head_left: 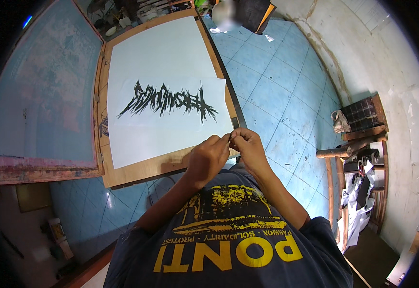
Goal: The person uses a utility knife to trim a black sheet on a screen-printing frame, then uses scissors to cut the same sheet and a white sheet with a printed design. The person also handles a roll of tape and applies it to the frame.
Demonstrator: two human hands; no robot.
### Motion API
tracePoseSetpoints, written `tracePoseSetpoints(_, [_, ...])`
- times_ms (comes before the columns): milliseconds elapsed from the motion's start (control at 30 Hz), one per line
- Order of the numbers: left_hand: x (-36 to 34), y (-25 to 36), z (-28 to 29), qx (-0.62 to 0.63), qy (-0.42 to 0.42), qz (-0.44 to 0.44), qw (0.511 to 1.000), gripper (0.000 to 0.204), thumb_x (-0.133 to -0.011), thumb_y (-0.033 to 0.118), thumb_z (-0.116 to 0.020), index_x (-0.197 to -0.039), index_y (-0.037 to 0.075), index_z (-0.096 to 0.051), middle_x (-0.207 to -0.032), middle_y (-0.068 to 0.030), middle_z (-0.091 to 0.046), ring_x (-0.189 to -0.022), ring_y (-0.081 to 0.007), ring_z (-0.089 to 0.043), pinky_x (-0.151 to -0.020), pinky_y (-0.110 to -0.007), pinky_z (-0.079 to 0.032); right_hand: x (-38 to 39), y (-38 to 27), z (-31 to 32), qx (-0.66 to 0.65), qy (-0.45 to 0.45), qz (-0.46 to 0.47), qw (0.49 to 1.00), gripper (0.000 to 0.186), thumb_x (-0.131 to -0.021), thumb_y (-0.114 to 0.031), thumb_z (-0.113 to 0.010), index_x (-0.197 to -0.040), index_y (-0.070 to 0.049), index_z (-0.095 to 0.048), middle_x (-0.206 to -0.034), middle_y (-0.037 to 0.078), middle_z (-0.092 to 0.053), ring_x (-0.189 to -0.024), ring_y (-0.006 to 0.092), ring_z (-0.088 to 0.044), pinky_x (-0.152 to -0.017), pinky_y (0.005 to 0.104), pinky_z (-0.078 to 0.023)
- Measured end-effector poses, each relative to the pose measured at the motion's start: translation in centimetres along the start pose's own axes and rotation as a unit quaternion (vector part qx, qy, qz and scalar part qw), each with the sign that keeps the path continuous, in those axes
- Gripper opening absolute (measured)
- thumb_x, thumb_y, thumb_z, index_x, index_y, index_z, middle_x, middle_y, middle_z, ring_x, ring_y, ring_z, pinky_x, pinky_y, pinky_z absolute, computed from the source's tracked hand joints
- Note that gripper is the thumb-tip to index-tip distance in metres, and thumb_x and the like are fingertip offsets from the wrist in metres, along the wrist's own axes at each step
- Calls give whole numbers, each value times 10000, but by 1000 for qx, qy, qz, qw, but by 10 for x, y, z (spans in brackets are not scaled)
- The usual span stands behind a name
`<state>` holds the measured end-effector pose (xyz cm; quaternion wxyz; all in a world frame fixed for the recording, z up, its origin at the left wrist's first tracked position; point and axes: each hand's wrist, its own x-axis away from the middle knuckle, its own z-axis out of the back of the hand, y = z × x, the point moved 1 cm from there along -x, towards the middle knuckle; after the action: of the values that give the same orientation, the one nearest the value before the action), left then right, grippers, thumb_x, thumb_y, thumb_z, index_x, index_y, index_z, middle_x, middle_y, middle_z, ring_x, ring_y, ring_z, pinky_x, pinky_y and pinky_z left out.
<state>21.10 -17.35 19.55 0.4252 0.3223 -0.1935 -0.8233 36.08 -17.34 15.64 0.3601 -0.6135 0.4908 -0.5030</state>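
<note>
My left hand [208, 156] and my right hand [249, 150] meet at the near right corner of a wooden board [123, 178]. The fingertips of both are pinched together, almost touching. What they hold is too small and too hidden to name; a bit of something dark shows between them. Just beyond the fingers, a short dark strip [234, 124] lies on the board's right edge. Large white paper [156, 50] covers most of the board. Across it lies a smaller white sheet [180, 85] bearing jagged black lettering.
A silkscreen frame [46, 96] stands tilted up along the board's left side. Blue floor tiles [286, 96] stretch to the right, toward a wooden rack [334, 192] with bags by the wall. Cluttered items and a black object [253, 14] sit at the far end.
</note>
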Motion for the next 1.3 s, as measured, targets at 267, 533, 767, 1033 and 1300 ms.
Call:
tracePoseSetpoints(267, [-5,-4,-7,141,8,71,987,217,-884,51,-578,-1067,-49,-638,-710,-153,-570,-586,-264,-569,-530,-344,-440,-4,-1,-5,-10,38,28,999,145,-869,-112,-524,-781,-12,-581,-707,-16,-537,-664,56,-476,-595,227,-393])
tracePoseSetpoints(533, [-3,-14,-15,354,-59,256,897,243,-977,142,-512,-1035,-50,-651,-686,-76,-589,-616,-98,-544,-537,-271,-438,-4,-6,-6,50,59,70,995,115,-861,-88,-536,-776,-13,-553,-680,-20,-528,-660,54,-487,-585,225,-397])
tracePoseSetpoints(767, [-7,-20,-20,586,18,367,722,340,-1016,218,-422,-1163,-45,-581,-903,-68,-587,-743,-112,-568,-599,-244,-480,-1,8,-4,122,45,132,983,63,-848,-39,-554,-822,7,-520,-750,28,-539,-745,86,-522,-656,251,-438])
tracePoseSetpoints(1033, [-4,-40,-8,659,72,355,660,407,-1019,266,-411,-1291,-26,-491,-991,-70,-571,-902,-146,-527,-787,-302,-442,33,13,44,162,77,120,976,23,-816,5,-524,-825,3,-503,-757,43,-515,-763,95,-494,-679,253,-428])
tracePoseSetpoints(1300, [-1,-51,-16,686,68,339,640,352,-1021,225,-423,-1278,10,-532,-981,-28,-586,-822,-101,-472,-726,-281,-408,46,41,92,454,73,61,886,79,-750,-69,-584,-796,-11,-558,-733,147,-571,-702,282,-571,-646,370,-468])
